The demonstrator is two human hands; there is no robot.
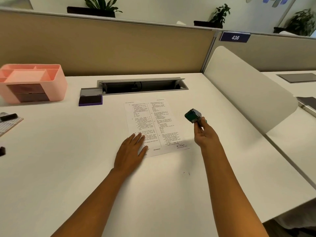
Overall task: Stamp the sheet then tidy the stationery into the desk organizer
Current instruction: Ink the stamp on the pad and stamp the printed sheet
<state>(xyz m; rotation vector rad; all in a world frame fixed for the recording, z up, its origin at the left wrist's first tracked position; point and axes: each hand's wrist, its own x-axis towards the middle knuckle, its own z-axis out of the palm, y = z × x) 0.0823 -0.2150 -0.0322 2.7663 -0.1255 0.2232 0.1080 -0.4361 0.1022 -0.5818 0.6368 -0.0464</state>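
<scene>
A printed sheet (pixel 150 124) lies in the middle of the white desk (pixel 68 168). My left hand (pixel 131 151) presses flat on the sheet's lower left corner with straight fingers. My right hand (pixel 204 134) grips a green and grey stamp (pixel 193 115) just right of the sheet, lifted above the desk with its face tilted toward me. An open purple ink pad (pixel 90 98) sits beyond the sheet to the left. The pink desk organizer (pixel 32 82) with dark drawers stands at the far left.
A black marker (pixel 8 117) lies on a printed card (pixel 8 125) at the left edge, with another small black item (pixel 2 151) below it. An open cable tray (pixel 142 85) is set into the desk at the back. A white divider (pixel 248 88) curves along the right.
</scene>
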